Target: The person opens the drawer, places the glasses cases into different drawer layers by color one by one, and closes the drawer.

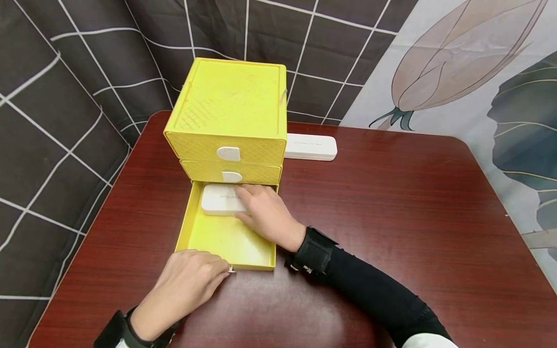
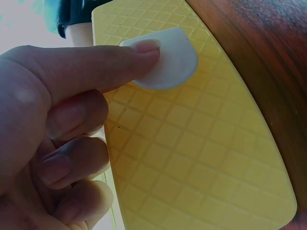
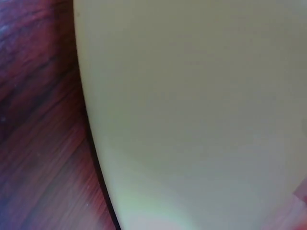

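The bottom drawer point(image 1: 232, 241) of a small yellow chest is pulled out toward me. Inside it, near the back, lies a white oblong case point(image 1: 216, 200) with small print on its lid. My right hand point(image 1: 271, 217) reaches over the drawer's right wall and grips the right end of this case, covering that end. At the drawer's front left, my left hand point(image 1: 191, 273) holds the drawer front. In the left wrist view its thumb presses the white pull tab point(image 2: 177, 62), with the other fingers curled behind the panel. Mostly the drawer's pale side wall point(image 3: 192, 105) fills the right wrist view.
Above the drawer, the yellow chest point(image 1: 237, 99) has two more drawers, both closed, with white tabs. A second white case point(image 1: 311, 147) lies on the reddish-brown table point(image 1: 391, 208) beside the chest. Behind hangs dark cloth point(image 1: 274, 34) with white grid lines.
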Available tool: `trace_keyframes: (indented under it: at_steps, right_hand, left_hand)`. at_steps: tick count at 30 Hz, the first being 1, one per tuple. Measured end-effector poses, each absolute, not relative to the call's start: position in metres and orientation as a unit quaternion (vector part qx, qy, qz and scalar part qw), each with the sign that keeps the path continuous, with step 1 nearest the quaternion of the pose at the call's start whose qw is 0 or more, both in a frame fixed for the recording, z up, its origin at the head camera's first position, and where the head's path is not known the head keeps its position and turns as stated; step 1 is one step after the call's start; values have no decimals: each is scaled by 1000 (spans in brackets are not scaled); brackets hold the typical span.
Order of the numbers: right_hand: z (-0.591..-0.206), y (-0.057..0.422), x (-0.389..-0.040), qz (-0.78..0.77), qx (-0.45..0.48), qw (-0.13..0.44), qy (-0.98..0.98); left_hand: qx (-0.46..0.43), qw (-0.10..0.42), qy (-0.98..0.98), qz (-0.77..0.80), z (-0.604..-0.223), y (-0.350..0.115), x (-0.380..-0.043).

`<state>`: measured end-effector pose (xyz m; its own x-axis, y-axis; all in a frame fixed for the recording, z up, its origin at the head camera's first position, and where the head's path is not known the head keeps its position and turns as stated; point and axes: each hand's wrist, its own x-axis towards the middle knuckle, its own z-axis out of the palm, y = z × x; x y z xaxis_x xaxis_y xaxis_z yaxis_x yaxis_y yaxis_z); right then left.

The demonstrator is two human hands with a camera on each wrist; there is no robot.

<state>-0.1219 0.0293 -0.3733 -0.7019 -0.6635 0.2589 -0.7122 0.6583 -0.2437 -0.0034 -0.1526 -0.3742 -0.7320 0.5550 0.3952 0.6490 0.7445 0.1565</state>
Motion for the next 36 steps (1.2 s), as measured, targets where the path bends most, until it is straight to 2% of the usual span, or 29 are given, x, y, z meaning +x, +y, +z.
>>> trace_keyframes:
  at_steps: [15, 36]
  right_hand:
    - [-371, 39, -112, 185, 369, 167, -896]
    - [-369, 57, -106, 236, 362, 239, -870]
  left_hand:
    - [-324, 156, -922, -143, -373, -152, -3]
    - [-333, 172, -916, -144, -375, -152, -3]
